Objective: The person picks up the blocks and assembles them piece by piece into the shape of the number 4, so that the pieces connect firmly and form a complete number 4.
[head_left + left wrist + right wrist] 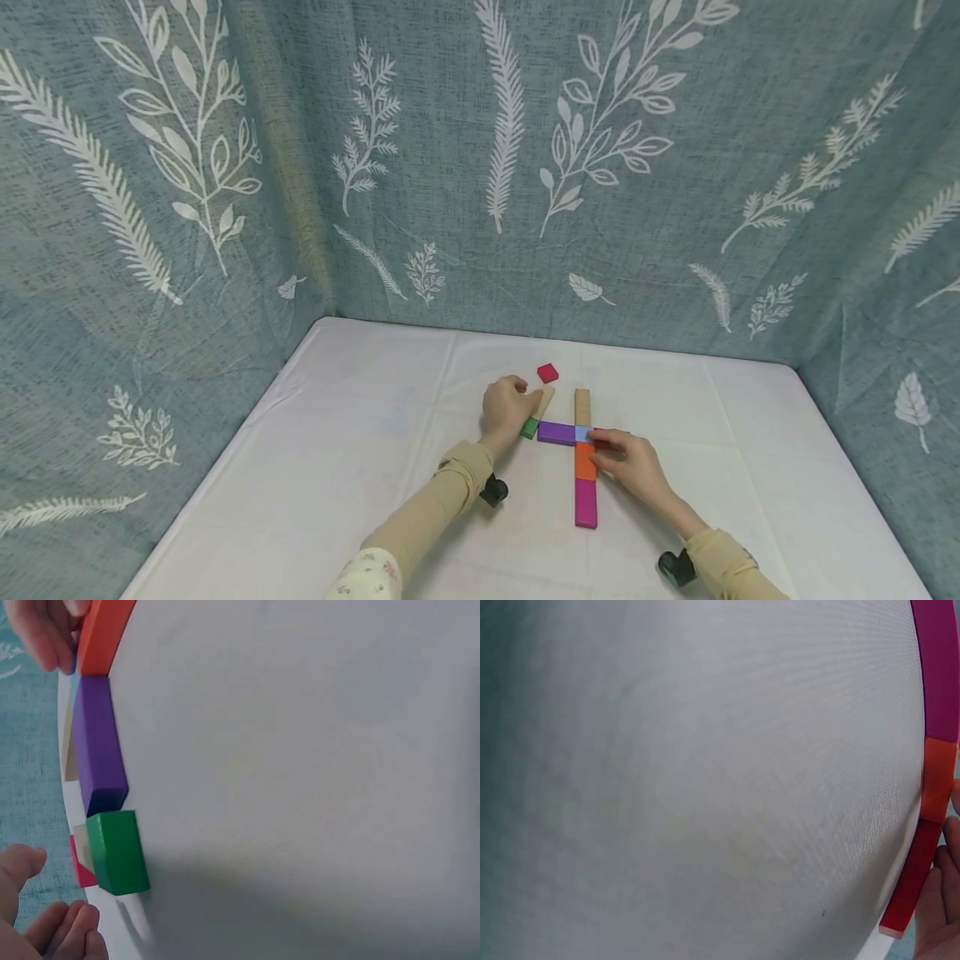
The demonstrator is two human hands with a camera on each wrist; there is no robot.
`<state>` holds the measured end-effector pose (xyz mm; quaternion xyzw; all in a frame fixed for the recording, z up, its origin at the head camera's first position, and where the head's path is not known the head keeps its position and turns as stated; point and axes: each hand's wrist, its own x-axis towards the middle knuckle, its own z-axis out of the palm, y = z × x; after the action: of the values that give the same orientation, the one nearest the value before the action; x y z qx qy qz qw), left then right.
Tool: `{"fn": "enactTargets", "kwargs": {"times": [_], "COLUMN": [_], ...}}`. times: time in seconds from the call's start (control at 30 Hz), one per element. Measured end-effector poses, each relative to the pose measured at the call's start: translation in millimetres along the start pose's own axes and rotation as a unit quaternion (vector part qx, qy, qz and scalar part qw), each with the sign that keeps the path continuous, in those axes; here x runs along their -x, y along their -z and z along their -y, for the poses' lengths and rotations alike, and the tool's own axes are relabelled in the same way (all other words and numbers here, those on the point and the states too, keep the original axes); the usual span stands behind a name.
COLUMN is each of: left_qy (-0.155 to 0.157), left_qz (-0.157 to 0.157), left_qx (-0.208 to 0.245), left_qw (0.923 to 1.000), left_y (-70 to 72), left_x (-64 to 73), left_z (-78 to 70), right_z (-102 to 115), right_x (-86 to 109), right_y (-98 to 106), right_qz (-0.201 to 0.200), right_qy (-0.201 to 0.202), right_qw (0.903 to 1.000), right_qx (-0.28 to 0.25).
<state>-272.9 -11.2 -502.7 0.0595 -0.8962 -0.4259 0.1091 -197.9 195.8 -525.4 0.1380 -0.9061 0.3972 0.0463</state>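
My left hand (510, 408) is beside a plain wooden block (545, 400) that slants up and to the right; the thumb overlaps its left edge in the head view. The left wrist view shows a gap between thumb and curled fingers. Just below lies a green block (530, 428), near the left end of a purple block (557, 433). My right hand (633, 467) lies over a red block (600, 431). Its index fingertip is at a light blue block (582, 434), the thumb at the edge of an orange block (586, 461).
A magenta block (586, 502) continues the column below the orange one, and another wooden block (582, 407) extends above the light blue one. Farther back sits a small red-pink block (547, 372). Behind the white-covered table (360, 400) hangs a leaf-patterned curtain (450, 167).
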Motion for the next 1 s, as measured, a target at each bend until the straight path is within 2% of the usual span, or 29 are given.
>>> {"fn": "enactTargets", "kwargs": {"times": [0.37,0.57,0.73,0.87,1.0], "left_qy": [-0.042,-0.067,-0.097,-0.116,-0.120], "left_qz": [0.023,0.023,0.022,0.047,0.072], "left_qx": [0.015,0.026,0.013,0.013,0.012], "left_qw": [0.9988,0.9972,0.9949,0.9921,0.9901], "left_y": [4.3,13.3,21.8,25.2,24.7], "left_x": [-20.1,-35.9,-51.7,-60.9,-63.4], "left_z": [-6.1,-14.9,-20.7,-22.8,-22.8], "right_z": [1,2,2,3,3], "right_x": [0.2,0.5,0.2,0.2,0.6], "right_y": [1,1,0,-1,-1], "right_qz": [0.002,0.002,0.001,0.004,0.002], "right_qy": [-0.001,-0.003,-0.001,-0.007,-0.014], "right_qw": [1.0000,1.0000,1.0000,1.0000,0.9999], "right_qx": [0.003,0.004,-0.001,-0.002,0.001]}}
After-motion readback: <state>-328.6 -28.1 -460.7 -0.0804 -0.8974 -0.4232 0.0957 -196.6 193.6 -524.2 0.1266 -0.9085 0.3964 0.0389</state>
